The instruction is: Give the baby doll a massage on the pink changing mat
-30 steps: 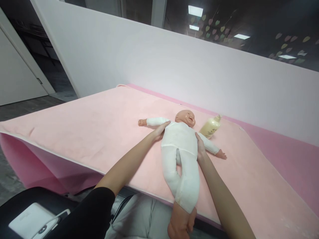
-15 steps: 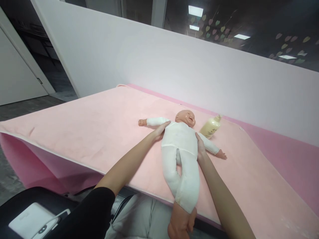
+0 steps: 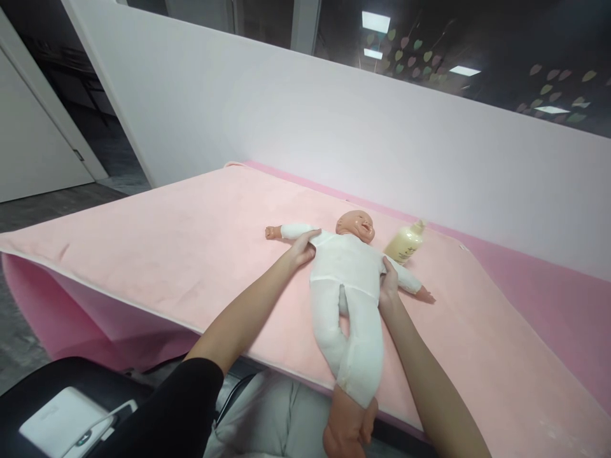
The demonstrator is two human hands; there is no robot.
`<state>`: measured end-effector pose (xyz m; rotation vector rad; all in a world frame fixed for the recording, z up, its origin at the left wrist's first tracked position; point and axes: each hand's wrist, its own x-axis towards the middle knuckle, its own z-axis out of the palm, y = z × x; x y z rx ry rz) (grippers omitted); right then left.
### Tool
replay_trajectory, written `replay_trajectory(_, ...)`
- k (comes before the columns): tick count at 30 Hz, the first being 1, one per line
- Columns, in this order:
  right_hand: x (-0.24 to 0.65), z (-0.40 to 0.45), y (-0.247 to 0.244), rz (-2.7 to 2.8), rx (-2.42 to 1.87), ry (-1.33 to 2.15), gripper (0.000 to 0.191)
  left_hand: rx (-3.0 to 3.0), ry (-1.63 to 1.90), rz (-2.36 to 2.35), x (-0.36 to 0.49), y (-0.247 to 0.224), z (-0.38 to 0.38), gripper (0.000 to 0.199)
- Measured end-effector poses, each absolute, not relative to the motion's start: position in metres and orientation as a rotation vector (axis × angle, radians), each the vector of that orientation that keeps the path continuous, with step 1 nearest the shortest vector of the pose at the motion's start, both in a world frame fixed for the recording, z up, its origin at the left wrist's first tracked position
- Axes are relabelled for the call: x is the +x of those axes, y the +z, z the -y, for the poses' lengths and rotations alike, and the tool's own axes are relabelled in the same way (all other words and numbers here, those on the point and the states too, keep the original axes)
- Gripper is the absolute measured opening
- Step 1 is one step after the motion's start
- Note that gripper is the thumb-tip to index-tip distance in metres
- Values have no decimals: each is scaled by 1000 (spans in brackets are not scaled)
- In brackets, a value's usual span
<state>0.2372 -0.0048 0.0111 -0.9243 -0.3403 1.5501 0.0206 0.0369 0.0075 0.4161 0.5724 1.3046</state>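
A baby doll [image 3: 346,267] with a white cloth body lies on its back on the pink blanket [image 3: 200,254], its head towards the wall and its feet past the near edge. My left hand [image 3: 304,248] is closed around the doll's upper arm at the shoulder, thumb on top. On the other side my right hand [image 3: 389,283] grips the other upper arm near the armpit; some of its fingers are hidden under the doll. Just beyond that arm a pale yellow pump bottle [image 3: 405,243] rests tilted on the blanket.
A white partition wall [image 3: 334,127] runs behind the table, with dark glass above it. At lower left, a white device [image 3: 64,420] with a cable lies on a black seat [image 3: 71,372]. The blanket's front edge hangs over at the left.
My left hand has slid slightly outward from the chest onto the upper arm. My right hand has likewise shifted outward onto the other arm. The doll's body lies nearly unchanged.
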Motion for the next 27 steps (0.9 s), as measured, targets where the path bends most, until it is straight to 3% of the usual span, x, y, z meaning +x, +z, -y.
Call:
replay_trajectory(10,256,-6,4,298,-748,1423,26,309,1439,-512,0,3,-49,15)
replay_trajectory(20,288,-21,6,281,-677,1323,27,138,1642,-517,-28,5,-55,12)
replay_trajectory(27,313,-28,6,158,-898,1172,6,216,1737,-596,-32,4,-60,18)
